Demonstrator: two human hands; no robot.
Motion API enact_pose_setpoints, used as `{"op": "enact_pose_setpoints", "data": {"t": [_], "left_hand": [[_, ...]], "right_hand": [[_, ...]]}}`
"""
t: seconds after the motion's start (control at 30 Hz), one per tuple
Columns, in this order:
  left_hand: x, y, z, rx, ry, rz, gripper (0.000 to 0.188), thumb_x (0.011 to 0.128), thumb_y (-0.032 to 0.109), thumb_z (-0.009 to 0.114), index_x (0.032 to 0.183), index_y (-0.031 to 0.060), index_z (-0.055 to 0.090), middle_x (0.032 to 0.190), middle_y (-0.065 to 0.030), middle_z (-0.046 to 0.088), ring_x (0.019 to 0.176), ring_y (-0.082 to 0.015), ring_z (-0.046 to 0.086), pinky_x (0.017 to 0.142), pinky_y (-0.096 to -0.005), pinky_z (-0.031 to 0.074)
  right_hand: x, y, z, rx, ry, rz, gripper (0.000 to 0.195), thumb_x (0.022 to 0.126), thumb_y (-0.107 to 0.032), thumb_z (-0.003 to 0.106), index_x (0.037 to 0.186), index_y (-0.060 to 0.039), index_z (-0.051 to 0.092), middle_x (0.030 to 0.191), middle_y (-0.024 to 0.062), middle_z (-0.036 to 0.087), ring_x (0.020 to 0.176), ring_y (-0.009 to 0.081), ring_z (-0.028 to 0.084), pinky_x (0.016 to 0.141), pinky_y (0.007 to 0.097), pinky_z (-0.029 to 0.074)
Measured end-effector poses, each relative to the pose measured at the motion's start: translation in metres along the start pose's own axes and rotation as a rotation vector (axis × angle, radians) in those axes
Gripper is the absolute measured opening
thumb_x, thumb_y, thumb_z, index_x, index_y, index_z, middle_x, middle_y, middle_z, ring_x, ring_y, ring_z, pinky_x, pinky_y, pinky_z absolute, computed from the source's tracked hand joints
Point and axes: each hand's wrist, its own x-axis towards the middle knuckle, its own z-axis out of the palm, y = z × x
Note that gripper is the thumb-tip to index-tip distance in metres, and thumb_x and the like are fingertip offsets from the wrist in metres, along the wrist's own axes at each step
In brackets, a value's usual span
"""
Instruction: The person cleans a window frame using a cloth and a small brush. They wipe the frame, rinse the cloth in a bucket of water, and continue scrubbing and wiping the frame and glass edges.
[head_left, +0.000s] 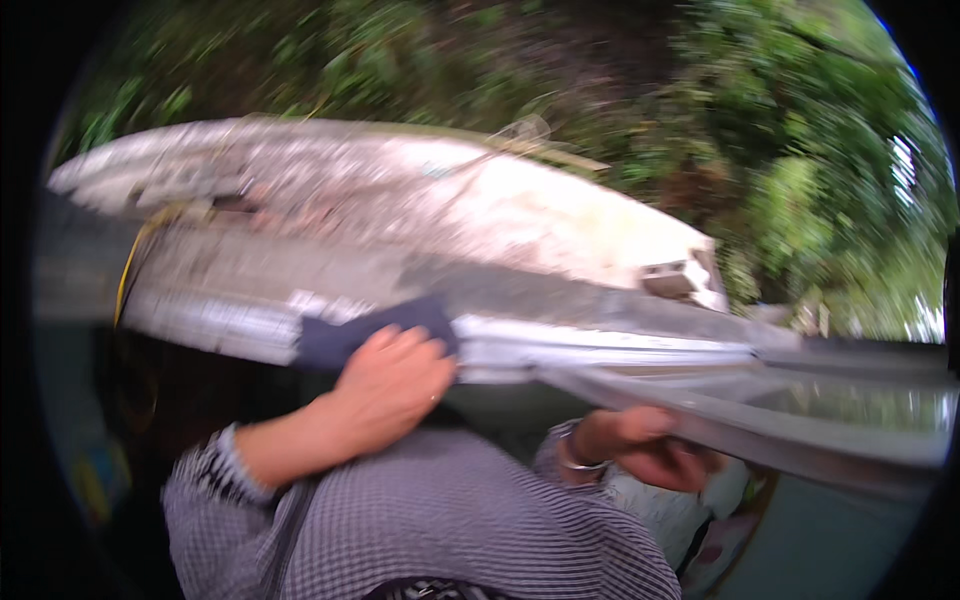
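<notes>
My left hand (388, 388) presses a dark blue cloth (330, 343) onto the metal window track (540, 352). The cloth lies bunched under my fingers and over the track's edge. At the right, my right hand (660, 448) grips the metal frame of a window sash (780, 431), which stands at an angle to the track. Some of those fingers are hidden behind or under the frame. Green foliage shows in the sash's glass (847, 401). The picture is blurred by motion.
Beyond the track runs a rough concrete ledge (360, 187), partly in shadow. A broken block (671, 277) sits near its right end. A yellow cord (135, 259) hangs at the left, and thin wire (525, 135) lies along the far edge. Dense bushes (795, 210) stand behind.
</notes>
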Motion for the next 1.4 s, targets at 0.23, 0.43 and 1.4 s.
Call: {"op": "enact_pose_setpoints", "data": {"t": [0.23,0.43,1.4], "left_hand": [[-0.062,-0.042,-0.051,0.208,0.054,-0.036,0.008,0.075,0.01,0.064,0.082,0.0092,0.06,0.08,-0.0078,0.052,0.082,-0.0279,0.055,0.072,-0.0412,0.041],[-0.126,-0.101,-0.095,0.279,0.063,0.0,0.01,0.069,0.009,0.065,0.077,0.0107,0.059,0.078,-0.0082,0.054,0.086,-0.0302,0.056,0.075,-0.0437,0.042],[-0.077,-0.087,-0.207,-0.267,0.802,-0.238,0.029,0.097,0.017,0.072,0.119,-0.0005,0.065,0.09,-0.0134,0.073,0.077,-0.0209,0.071,0.071,-0.0342,0.057]], "right_hand": [[0.02,-0.003,-0.007,0.198,-0.154,0.072,0.025,0.086,-0.026,0.077,0.088,-0.0153,0.055,0.108,0.0027,0.05,0.106,0.0271,0.052,0.086,0.0462,0.048],[0.035,-0.009,-0.004,0.182,-0.126,-0.018,0.032,0.087,-0.018,0.078,0.102,-0.0172,0.05,0.102,0.0052,0.051,0.094,0.0256,0.051,0.084,0.0428,0.042],[0.05,-0.205,0.14,1.301,-0.959,0.401,0.032,0.095,0.007,0.061,0.124,-0.0028,0.068,0.109,0.0081,0.071,0.098,0.0159,0.067,0.09,0.0301,0.054]]}}
